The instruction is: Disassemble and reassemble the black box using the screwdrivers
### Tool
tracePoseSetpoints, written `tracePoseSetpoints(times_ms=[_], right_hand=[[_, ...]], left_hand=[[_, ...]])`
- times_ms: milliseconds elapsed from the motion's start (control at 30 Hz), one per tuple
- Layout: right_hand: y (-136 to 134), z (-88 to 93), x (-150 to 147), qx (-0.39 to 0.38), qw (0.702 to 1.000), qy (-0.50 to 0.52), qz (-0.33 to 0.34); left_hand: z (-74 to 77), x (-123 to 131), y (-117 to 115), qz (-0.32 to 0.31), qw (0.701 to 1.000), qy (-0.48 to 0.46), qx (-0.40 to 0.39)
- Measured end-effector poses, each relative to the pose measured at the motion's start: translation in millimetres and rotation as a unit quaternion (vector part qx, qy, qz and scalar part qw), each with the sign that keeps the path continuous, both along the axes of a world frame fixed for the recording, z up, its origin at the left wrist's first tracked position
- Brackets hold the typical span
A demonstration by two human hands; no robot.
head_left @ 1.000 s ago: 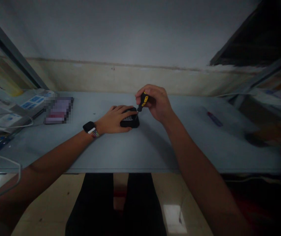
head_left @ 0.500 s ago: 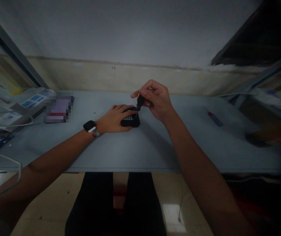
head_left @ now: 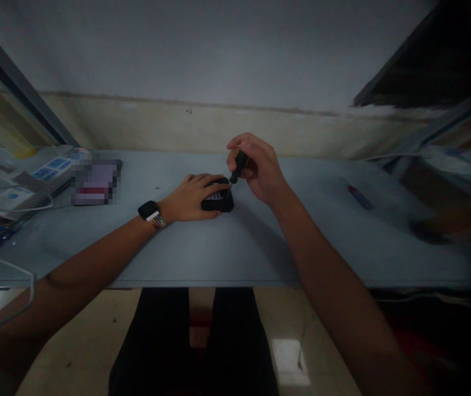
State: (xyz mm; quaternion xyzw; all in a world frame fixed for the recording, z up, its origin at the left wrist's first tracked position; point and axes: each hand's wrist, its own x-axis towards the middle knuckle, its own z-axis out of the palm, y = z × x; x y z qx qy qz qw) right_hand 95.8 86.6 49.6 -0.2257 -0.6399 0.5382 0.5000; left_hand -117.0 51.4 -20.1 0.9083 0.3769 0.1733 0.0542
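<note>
Left forearm [head_left: 95, 258] extends forward and inward; left hand [head_left: 192, 193] lies palm down, fingers extended flat. Right forearm [head_left: 322, 275] angles inward; right hand [head_left: 258, 168] is raised just beside the left, fingers curled closed

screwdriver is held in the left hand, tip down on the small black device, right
Not quite: the head view shows the screwdriver held in the right hand, tip down on the small black device. The left hand only rests on that device.
</note>
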Motion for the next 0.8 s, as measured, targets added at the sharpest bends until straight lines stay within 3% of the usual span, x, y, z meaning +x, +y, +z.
tracePoseSetpoints(times_ms=[267, 500, 800], right_hand=[[0.6, -0.8, 1.7, -0.028, 0.999, 0.022, 0.018], [4.5, -3.0, 2.6, 0.021, 1.000, 0.009, 0.005], [0.5, -1.2, 0.0, 0.020, 0.999, 0.015, 0.021]], left_hand=[[-2.1, -0.8, 0.9, -0.003, 1.000, -0.001, 0.011], [-2.7, -1.2, 2.1, -0.004, 1.000, -0.002, 0.004], [-1.8, -1.2, 1.9, -0.005, 1.000, 0.003, 0.003]])
